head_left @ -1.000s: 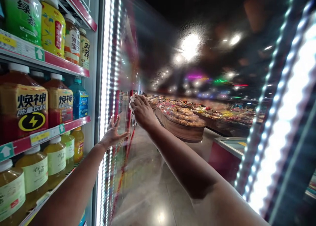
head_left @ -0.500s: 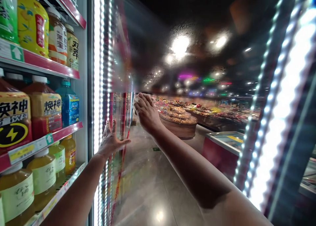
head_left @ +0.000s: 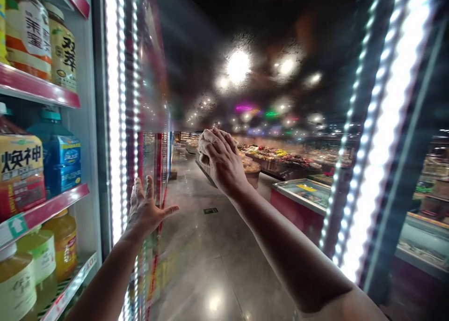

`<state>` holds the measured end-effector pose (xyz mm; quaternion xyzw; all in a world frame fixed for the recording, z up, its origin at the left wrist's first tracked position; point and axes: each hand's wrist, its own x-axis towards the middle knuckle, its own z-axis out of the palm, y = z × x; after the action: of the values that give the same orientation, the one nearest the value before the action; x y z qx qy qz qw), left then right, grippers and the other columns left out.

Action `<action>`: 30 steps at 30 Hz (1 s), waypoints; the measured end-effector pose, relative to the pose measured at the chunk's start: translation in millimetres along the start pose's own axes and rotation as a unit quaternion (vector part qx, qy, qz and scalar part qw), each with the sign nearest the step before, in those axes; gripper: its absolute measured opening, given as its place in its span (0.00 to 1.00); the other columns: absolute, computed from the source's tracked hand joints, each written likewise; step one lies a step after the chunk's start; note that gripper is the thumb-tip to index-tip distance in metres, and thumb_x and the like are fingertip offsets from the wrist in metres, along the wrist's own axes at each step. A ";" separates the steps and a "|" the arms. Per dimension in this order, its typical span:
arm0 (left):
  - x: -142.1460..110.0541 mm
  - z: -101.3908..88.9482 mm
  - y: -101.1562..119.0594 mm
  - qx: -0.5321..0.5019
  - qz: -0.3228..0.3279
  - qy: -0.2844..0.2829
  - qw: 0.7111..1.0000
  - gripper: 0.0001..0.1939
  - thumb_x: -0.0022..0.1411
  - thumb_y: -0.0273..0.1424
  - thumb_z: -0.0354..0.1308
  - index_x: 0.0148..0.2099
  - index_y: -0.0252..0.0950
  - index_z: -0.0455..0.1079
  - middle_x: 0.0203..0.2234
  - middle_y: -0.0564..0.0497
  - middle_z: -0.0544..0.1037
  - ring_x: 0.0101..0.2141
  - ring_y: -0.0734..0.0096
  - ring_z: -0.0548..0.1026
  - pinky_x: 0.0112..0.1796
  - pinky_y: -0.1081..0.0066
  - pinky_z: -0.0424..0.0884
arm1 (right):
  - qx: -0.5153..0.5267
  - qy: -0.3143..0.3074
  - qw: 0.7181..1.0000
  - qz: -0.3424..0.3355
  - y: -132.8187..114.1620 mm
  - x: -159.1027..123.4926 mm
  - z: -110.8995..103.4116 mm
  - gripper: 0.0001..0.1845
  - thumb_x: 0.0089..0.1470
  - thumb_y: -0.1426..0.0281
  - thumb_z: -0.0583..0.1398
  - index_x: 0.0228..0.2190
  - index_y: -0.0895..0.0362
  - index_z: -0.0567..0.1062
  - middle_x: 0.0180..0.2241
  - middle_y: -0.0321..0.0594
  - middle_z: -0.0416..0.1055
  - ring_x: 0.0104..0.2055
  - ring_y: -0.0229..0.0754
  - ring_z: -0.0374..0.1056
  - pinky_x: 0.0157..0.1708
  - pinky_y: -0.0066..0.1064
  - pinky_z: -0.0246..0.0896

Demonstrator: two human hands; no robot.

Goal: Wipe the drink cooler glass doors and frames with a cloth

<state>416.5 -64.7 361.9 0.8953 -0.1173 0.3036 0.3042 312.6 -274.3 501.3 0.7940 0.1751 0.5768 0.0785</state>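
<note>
I face the inside of an open glass fridge door point(head_left: 245, 40), fogged with droplets. My left hand point(head_left: 143, 211) lies flat and spread against the glass near its lit hinged edge point(head_left: 121, 124). My right hand point(head_left: 219, 159) is raised at mid-height, its fingers curled over a pale wadded cloth point(head_left: 205, 148) pressed to the glass.
Fridge shelves point(head_left: 42, 211) at left hold bottled drinks: a blue bottle point(head_left: 61, 152), yellow and red ones. An LED strip point(head_left: 379, 124) lines the door's right frame. Through the glass show a shiny shop floor, food display counters point(head_left: 280, 162) and a chest freezer point(head_left: 305, 194).
The view has swung right, so the shelves slid left. My right hand with the cloth has moved rightward along the glass. My left hand stays flat on the door and has slipped a little lower.
</note>
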 end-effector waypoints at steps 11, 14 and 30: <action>-3.6 -6.0 8.7 -0.028 -0.020 -0.016 0.999 0.69 0.44 0.62 0.63 0.75 0.37 0.32 0.73 0.35 0.27 0.71 0.35 0.35 0.63 0.41 0.54 | -0.012 -0.003 0.999 0.036 2.1 -12.7 -14.7 0.22 0.65 0.73 0.54 0.59 0.56 0.69 0.67 0.43 0.59 0.72 0.45 0.46 0.72 0.46 0.40; -2.2 -3.3 6.4 -0.025 -0.010 -0.003 1.000 0.70 0.43 0.62 0.64 0.75 0.36 0.33 0.73 0.34 0.28 0.71 0.36 0.34 0.65 0.42 0.50 | -0.007 -0.031 0.999 0.008 2.0 -16.7 -18.2 0.22 0.65 0.72 0.53 0.59 0.56 0.69 0.66 0.44 0.61 0.72 0.45 0.47 0.72 0.46 0.42; -2.6 0.6 0.6 -0.024 -0.002 -0.009 1.000 0.67 0.47 0.63 0.60 0.75 0.38 0.30 0.73 0.37 0.24 0.71 0.37 0.32 0.65 0.41 0.47 | -0.032 0.016 0.997 0.065 16.5 -34.7 -39.3 0.23 0.66 0.74 0.52 0.60 0.55 0.69 0.66 0.43 0.61 0.72 0.45 0.47 0.71 0.48 0.42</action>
<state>414.5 -65.5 360.2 0.8907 -0.1250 0.2923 0.3250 269.1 -305.5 488.5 0.7913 0.1055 0.5990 0.0633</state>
